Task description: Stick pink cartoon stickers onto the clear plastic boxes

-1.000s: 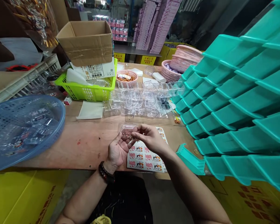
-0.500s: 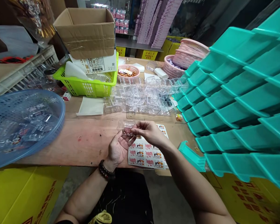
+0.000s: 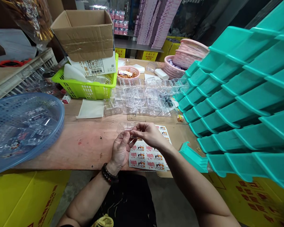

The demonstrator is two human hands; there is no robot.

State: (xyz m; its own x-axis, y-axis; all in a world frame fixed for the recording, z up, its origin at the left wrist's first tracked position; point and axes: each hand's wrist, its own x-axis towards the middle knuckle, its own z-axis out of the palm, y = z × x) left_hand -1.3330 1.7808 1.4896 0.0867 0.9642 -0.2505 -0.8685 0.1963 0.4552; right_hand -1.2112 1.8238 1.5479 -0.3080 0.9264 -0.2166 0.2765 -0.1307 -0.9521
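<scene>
Between my two hands is a small clear plastic box, its far end showing beyond my fingers. My left hand is closed around its near side, the thumb lying across it. My right hand pinches the box's right side, fingertips close to the left thumb. The printed part of the box is mostly covered by the fingers. Beneath my hands lies a sheet of stickers with cat pictures and pink lettering, partly hidden by the right hand and forearm.
Clear plastic boxes crowd the table's middle. A blue basket of packed pieces stands left, a green basket with cartons behind. Stacked teal trays rise on the right. Pink baskets and a small pink basket sit farther back.
My left thumb has moved over the box and covers the pink print that showed before. Both hands have drawn closer together. The camera view has shifted slightly.
</scene>
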